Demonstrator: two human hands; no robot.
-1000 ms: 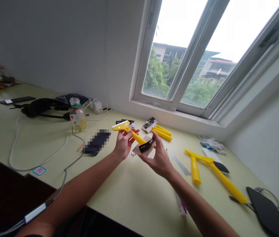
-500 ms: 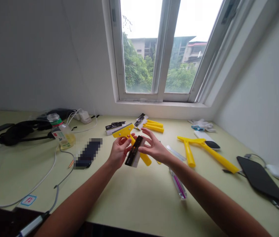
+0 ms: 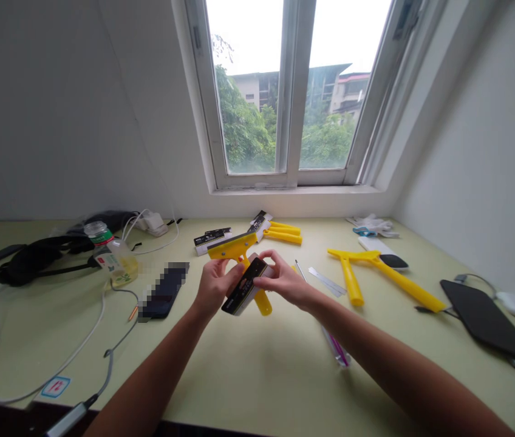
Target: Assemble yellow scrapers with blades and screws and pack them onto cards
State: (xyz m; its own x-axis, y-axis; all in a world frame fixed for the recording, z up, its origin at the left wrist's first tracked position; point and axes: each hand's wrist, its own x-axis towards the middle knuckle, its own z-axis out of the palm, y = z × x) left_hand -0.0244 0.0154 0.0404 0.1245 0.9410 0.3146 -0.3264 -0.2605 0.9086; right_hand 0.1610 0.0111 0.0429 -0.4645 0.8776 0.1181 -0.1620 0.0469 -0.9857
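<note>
By the left hand (image 3: pixel 214 286), a yellow scraper (image 3: pixel 234 247) is being gripped at its neck, above the middle of the table (image 3: pixel 239 376); the thumb is being pressed forward, and the other fingers are being partly hidden. By the right hand (image 3: pixel 285 279), a black sleeve (image 3: pixel 246 288) is being pinched between the thumb and the bent fingers. This sleeve is being held across the handle; whether it goes around or only in front cannot be told. On its glossy dark face light print is being shown, too small to be read. Above it, a wide plastic head with a greyish straight edge is being tilted upward; below it, the rounded handle end is being exposed. Farther back, black-and-white packets (image 3: pixel 212 238) with unreadable print are being supported by the table, beside smooth yellow handles (image 3: pixel 283 233). On the left, a green-and-white label is being carried by a transparent bottle (image 3: pixel 116 261). Near the front edge, "12" is being displayed in red on a blue-bordered sticker (image 3: pixel 56 386).
</note>
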